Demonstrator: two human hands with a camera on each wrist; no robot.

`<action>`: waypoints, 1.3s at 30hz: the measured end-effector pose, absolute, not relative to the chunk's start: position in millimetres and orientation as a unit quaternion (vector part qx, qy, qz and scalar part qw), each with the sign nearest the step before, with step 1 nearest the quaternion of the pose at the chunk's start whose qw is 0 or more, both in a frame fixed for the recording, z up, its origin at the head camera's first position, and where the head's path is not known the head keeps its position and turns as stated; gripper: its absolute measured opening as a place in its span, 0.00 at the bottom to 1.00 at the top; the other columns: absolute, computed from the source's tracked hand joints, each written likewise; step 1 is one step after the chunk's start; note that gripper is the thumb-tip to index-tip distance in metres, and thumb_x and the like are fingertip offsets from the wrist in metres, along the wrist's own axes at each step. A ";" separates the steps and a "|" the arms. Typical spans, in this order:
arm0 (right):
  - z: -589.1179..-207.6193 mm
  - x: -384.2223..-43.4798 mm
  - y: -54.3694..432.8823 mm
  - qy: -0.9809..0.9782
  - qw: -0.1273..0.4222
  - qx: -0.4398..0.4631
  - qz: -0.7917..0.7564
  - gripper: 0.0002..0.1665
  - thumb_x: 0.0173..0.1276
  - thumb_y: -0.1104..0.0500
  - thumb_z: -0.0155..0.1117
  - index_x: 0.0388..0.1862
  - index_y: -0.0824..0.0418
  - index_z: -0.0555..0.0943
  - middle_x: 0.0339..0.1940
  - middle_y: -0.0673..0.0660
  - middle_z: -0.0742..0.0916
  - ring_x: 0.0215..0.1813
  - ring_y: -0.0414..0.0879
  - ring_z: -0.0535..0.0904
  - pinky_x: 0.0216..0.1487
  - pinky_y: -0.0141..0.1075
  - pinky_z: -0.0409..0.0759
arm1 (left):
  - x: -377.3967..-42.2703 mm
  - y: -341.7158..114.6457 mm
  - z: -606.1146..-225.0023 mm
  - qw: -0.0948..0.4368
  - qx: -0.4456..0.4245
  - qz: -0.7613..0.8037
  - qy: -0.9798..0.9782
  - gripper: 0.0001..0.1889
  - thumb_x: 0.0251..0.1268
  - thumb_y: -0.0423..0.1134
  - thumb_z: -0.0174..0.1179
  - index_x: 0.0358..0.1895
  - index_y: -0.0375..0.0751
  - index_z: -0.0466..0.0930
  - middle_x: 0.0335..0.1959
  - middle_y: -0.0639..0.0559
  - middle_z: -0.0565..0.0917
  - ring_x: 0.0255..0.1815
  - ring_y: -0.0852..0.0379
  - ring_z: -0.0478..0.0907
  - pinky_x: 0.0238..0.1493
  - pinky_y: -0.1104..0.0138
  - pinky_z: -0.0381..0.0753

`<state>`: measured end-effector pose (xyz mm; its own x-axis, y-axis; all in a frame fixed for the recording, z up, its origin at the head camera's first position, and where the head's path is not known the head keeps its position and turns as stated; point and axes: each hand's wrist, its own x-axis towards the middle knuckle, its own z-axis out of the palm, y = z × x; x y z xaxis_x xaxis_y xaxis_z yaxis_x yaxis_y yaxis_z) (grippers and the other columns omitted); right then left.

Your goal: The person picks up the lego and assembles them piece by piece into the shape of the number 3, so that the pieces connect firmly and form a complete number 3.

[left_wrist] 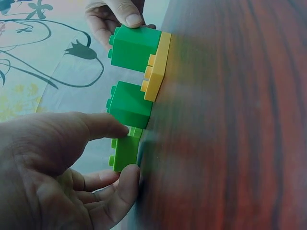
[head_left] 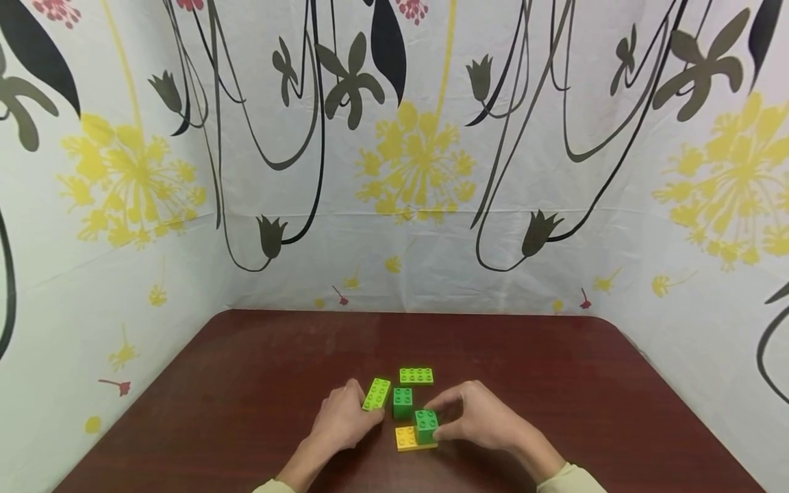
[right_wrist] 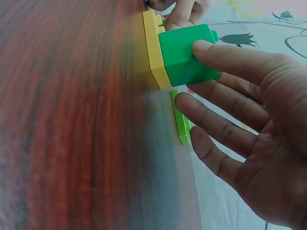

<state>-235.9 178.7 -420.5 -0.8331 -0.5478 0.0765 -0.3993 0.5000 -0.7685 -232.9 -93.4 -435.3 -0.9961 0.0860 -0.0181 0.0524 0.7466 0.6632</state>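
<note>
My left hand (head_left: 344, 419) pinches a long lime-green toy brick (head_left: 377, 395) between thumb and fingers, close to the tabletop. In the left wrist view the lime brick (left_wrist: 125, 154) shows its studs facing away from the table. My right hand (head_left: 483, 419) holds a green brick (head_left: 426, 426) with thumb and forefinger on opposite sides. This brick stands on the right part of a flat yellow brick (head_left: 405, 439), whose left studs stay uncovered. In the right wrist view the green brick (right_wrist: 187, 55) meets the yellow brick (right_wrist: 156, 52); the join between their studs is hidden.
A second green brick (head_left: 403, 402) stands between the lime brick and the right hand. Behind it lies a flat lime-green brick (head_left: 416, 376). The dark red-brown table (head_left: 277, 356) ends at a patterned white cloth (head_left: 425, 274) at the back and sides.
</note>
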 end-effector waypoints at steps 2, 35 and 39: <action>-420.7 -235.9 178.8 0.862 0.089 -0.275 -0.417 0.18 0.58 0.55 0.85 0.48 0.50 0.92 0.42 0.46 0.94 0.40 0.36 0.88 0.40 0.32 0.86 | -232.8 -93.9 -434.6 0.014 0.037 0.352 0.935 0.18 0.63 0.46 0.71 0.42 0.38 0.74 0.26 0.48 0.76 0.16 0.55 0.77 0.20 0.63 0.73; -425.6 -238.4 181.4 0.847 0.107 -0.258 -0.452 0.18 0.58 0.56 0.84 0.48 0.51 0.92 0.44 0.50 0.94 0.41 0.41 0.90 0.41 0.33 0.87 | -224.9 -93.0 -419.1 -0.029 0.071 0.402 0.912 0.17 0.74 0.42 0.67 0.56 0.37 0.76 0.30 0.50 0.81 0.15 0.59 0.78 0.20 0.64 0.76; -425.8 -238.1 181.6 0.845 0.105 -0.259 -0.456 0.18 0.58 0.56 0.84 0.48 0.52 0.92 0.44 0.51 0.94 0.41 0.41 0.90 0.41 0.33 0.87 | -224.7 -93.2 -417.5 -0.024 0.080 0.405 0.910 0.17 0.74 0.42 0.67 0.57 0.37 0.76 0.38 0.44 0.85 0.16 0.60 0.78 0.23 0.65 0.76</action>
